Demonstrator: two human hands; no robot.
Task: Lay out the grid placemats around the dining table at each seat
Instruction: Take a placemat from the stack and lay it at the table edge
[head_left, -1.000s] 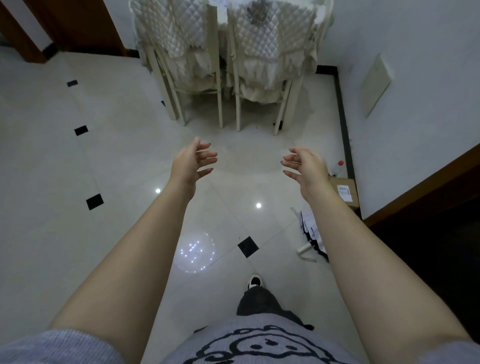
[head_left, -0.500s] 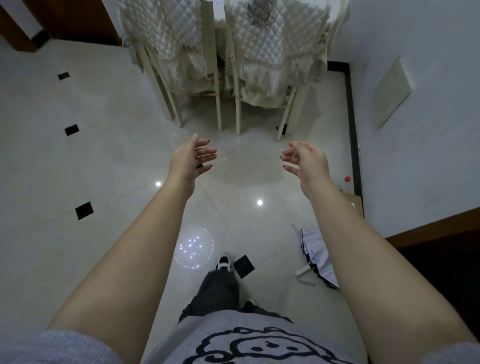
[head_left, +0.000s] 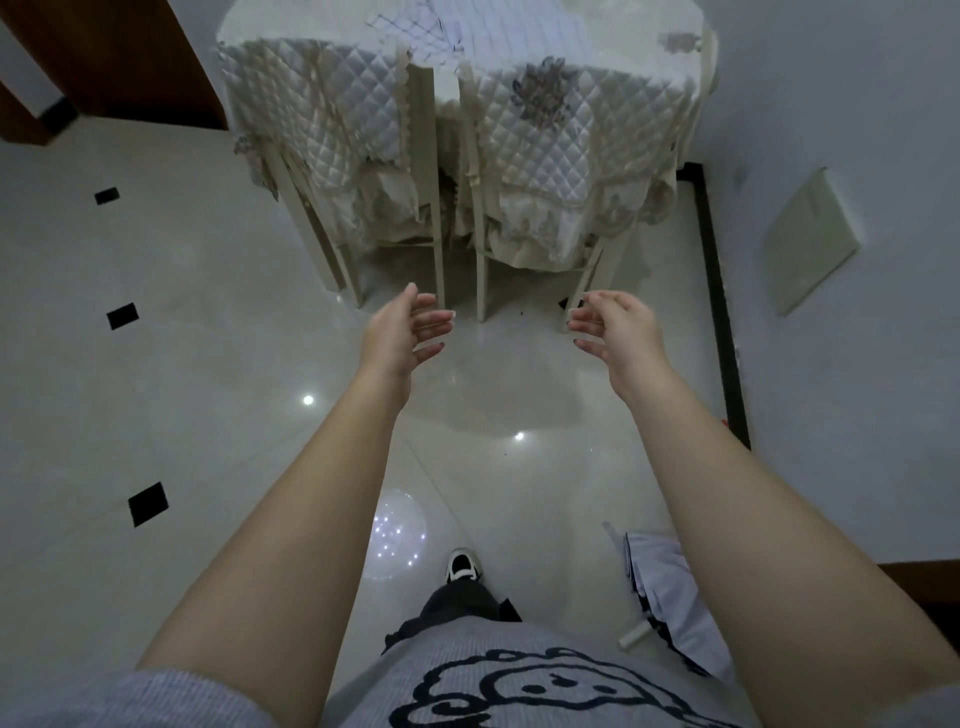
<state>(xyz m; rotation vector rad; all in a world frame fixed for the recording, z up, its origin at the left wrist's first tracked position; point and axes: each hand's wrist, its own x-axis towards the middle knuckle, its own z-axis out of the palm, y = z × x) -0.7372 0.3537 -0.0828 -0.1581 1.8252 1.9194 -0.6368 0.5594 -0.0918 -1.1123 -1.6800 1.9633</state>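
Grid placemats (head_left: 415, 28) are in neither hand: left hand (head_left: 402, 327) and right hand (head_left: 618, 325), empty with fingers loosely spread, now reach nearer the 2 chairs (head_left: 566, 135) than before; the mats lie beyond on the surface (head_left: 613, 23).

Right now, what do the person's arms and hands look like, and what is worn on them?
The left forearm and right forearm are bare. A grey ribbed short sleeve covers the left upper arm. The left hand and right hand show no ring, watch or bracelet. The fingernails are long.
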